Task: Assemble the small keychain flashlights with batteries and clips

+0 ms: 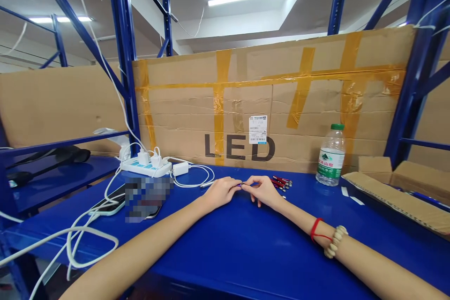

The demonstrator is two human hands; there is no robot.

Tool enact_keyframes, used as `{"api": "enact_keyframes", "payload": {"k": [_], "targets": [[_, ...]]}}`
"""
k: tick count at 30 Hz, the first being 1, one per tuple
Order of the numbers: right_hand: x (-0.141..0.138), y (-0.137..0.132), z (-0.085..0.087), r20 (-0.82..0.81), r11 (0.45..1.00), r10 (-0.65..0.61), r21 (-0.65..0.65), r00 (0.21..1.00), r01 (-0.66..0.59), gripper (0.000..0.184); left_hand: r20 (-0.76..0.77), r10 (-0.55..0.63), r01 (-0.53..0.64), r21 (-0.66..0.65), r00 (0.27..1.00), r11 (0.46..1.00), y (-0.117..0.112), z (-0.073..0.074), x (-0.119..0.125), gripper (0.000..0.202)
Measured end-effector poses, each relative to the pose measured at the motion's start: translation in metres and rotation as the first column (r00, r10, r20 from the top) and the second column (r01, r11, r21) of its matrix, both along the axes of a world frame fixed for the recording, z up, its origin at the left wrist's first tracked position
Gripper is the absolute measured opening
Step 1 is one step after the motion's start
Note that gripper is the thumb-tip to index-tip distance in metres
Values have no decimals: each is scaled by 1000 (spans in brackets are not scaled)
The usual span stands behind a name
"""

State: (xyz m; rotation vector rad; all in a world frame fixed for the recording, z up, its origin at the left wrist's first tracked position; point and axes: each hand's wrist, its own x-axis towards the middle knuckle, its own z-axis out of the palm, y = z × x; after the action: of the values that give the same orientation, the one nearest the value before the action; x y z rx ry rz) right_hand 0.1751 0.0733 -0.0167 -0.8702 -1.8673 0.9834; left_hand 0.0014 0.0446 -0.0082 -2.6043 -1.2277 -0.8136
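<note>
My left hand (222, 193) and my right hand (263, 191) meet over the blue table (225, 253), fingertips almost touching. Both are closed, pinching a small slim purple piece (240, 184) between them. Most of it is hidden by the fingers, so its exact kind does not show. Just behind my right hand lies a small pile of shiny red pen-like pieces (281, 182) with silver ends. A slim pale tip (206, 184) shows left of my left hand; whether it is held or lies on the table, I cannot tell.
To the left stand a white power strip (146, 167) with chargers, looping white cables (93, 229) and a phone (110, 201). A green-capped water bottle (330, 157) and an open cardboard box (401, 197) are at right. Behind is a taped cardboard panel (183, 117).
</note>
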Motion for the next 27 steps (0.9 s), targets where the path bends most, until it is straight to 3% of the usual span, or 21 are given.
{"api": "enact_keyframes", "payload": {"k": [11,27], "targets": [[-5,2,-3,45,1000,9,-7,999,-9,38,-69,104,-108,-51,992,993,-5,4,4,24],[-5,4,-2,171,999,25,-49,985,-17,35,-162,87,-109,-132,983,985,-5,8,5,22]]}}
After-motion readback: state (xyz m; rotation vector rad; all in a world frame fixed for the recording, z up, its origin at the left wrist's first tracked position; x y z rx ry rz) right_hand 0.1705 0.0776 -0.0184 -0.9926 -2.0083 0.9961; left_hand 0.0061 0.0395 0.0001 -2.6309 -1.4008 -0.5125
